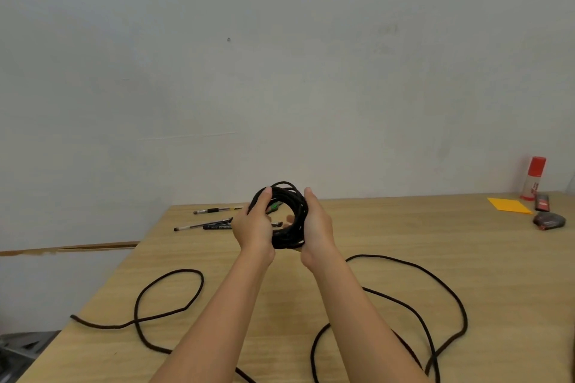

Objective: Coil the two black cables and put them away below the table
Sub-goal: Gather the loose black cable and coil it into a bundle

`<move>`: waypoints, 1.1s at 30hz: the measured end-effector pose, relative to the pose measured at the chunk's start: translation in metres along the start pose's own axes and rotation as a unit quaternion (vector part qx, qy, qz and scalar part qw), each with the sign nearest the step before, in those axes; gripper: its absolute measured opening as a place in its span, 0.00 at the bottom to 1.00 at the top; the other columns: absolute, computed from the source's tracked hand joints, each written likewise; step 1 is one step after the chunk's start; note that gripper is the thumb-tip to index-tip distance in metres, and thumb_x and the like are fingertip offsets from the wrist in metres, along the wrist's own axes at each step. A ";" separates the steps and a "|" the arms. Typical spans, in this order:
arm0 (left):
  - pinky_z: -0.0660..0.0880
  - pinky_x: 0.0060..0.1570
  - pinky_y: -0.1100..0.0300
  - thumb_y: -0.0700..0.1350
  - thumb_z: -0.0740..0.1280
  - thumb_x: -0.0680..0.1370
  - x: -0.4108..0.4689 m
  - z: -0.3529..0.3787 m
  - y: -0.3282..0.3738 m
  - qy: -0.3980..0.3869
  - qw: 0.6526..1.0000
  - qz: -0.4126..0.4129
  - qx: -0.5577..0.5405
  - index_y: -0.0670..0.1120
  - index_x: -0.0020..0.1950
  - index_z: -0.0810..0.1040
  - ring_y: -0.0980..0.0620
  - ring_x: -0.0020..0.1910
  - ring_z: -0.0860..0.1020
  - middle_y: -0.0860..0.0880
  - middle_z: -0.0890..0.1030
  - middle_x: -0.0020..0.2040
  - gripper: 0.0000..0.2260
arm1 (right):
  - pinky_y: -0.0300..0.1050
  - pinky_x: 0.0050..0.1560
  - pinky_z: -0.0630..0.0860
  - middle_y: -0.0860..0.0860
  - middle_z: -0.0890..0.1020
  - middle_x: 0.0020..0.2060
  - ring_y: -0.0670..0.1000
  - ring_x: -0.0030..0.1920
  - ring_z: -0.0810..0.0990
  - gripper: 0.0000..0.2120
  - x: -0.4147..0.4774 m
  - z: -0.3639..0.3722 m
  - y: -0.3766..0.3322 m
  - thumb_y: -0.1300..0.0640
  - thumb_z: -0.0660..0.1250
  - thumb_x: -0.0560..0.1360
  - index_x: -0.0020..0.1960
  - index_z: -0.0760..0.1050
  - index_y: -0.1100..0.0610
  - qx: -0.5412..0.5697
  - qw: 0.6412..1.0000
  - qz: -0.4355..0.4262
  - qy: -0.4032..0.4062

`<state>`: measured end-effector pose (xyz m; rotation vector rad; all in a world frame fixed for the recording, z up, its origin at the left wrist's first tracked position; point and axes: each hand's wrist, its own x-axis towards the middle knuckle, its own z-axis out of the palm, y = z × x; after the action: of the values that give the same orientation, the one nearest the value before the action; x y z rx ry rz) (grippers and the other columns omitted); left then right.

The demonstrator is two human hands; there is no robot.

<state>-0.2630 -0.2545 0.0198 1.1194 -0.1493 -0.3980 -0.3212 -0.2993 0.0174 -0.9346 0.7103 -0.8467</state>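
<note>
Now both grips clasp the coiled black cable (pixel 292 199), held up over the table (pixel 404 227).
The left grip (pixel 253 227) wraps the coil's left side, thumb up on the rim, and the right grip (pixel 317 227) cups the right side. A loose black cable (pixel 385 257) sprawls in loops across the table under the forearms, with pens (pixel 211 224) just beyond.
</note>
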 end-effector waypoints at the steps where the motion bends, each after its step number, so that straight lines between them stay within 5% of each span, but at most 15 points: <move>1: 0.63 0.28 0.62 0.46 0.72 0.73 -0.001 0.000 -0.002 -0.013 1.000 0.002 0.007 0.44 0.35 0.75 0.54 0.27 0.64 0.50 0.67 0.30 0.10 | 0.53 0.51 0.77 0.53 0.80 0.44 0.55 0.46 0.79 0.14 0.000 0.001 -0.001 0.46 0.60 0.78 0.42 0.76 0.54 -0.004 1.000 -0.021 0.020; 9: 0.61 0.21 0.66 0.46 0.72 0.73 0.001 -0.007 -0.004 -0.077 0.997 -0.024 0.013 0.44 0.39 0.79 0.58 0.21 0.61 0.48 0.74 0.35 0.07 | 0.48 0.38 0.73 0.55 0.78 0.34 0.58 0.40 0.77 0.12 0.004 -0.012 -0.015 0.53 0.64 0.78 0.40 0.73 0.60 0.016 1.000 -0.006 0.009; 12: 0.60 0.24 0.64 0.47 0.71 0.73 -0.002 -0.005 -0.005 -0.082 0.996 -0.032 0.035 0.44 0.40 0.79 0.58 0.20 0.61 0.49 0.73 0.33 0.07 | 0.48 0.41 0.73 0.56 0.78 0.35 0.55 0.38 0.76 0.11 0.006 -0.014 -0.017 0.53 0.66 0.77 0.41 0.74 0.61 0.013 1.000 -0.026 -0.002; 15: 0.62 0.28 0.62 0.47 0.71 0.73 -0.006 -0.002 -0.006 -0.062 0.997 -0.011 0.048 0.44 0.37 0.78 0.55 0.24 0.63 0.48 0.71 0.32 0.09 | 0.45 0.40 0.78 0.56 0.81 0.44 0.52 0.35 0.78 0.20 0.006 -0.014 -0.015 0.48 0.71 0.72 0.57 0.71 0.57 -0.022 0.997 -0.064 -0.030; 19: 0.61 0.27 0.61 0.48 0.70 0.73 -0.008 0.000 -0.010 -0.061 0.995 0.006 0.076 0.42 0.38 0.76 0.53 0.26 0.62 0.50 0.66 0.29 0.11 | 0.37 0.27 0.71 0.56 0.76 0.51 0.47 0.28 0.73 0.34 0.008 -0.018 -0.008 0.55 0.75 0.69 0.69 0.63 0.58 -0.074 0.991 -0.104 -0.032; 24: 0.66 0.24 0.64 0.54 0.65 0.74 0.003 -0.012 0.010 -0.252 0.950 -0.185 0.025 0.43 0.43 0.77 0.55 0.23 0.66 0.48 0.74 0.32 0.13 | 0.37 0.26 0.68 0.55 0.74 0.49 0.47 0.28 0.70 0.29 0.010 -0.025 -0.007 0.62 0.74 0.70 0.67 0.66 0.57 -0.064 0.989 -0.130 -0.021; 27: 0.66 0.22 0.66 0.57 0.70 0.71 0.005 -0.011 0.018 -0.224 0.948 -0.216 0.061 0.44 0.40 0.77 0.56 0.21 0.65 0.49 0.74 0.29 0.16 | 0.37 0.27 0.69 0.54 0.76 0.49 0.46 0.28 0.70 0.25 0.008 -0.021 -0.008 0.58 0.73 0.71 0.65 0.67 0.57 -0.096 0.985 -0.135 -0.049; 30: 0.61 0.19 0.67 0.57 0.73 0.69 0.005 -0.006 0.017 -0.168 0.969 -0.153 0.099 0.46 0.40 0.78 0.58 0.19 0.60 0.50 0.73 0.33 0.15 | 0.41 0.37 0.73 0.53 0.78 0.52 0.46 0.33 0.73 0.31 0.003 -0.017 -0.010 0.41 0.72 0.68 0.62 0.70 0.58 -0.127 0.979 -0.139 -0.079; 33: 0.60 0.19 0.66 0.57 0.73 0.69 0.006 -0.007 0.018 -0.162 0.973 -0.143 0.085 0.44 0.40 0.77 0.57 0.18 0.59 0.50 0.72 0.31 0.17 | 0.42 0.34 0.74 0.53 0.79 0.49 0.47 0.30 0.74 0.23 0.000 -0.020 -0.014 0.47 0.72 0.71 0.60 0.71 0.56 -0.132 0.975 -0.147 -0.100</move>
<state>-0.2507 -0.2444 0.0326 1.2430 -0.3151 -0.8385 -0.3415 -0.3114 0.0212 -1.3678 0.5232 -0.9138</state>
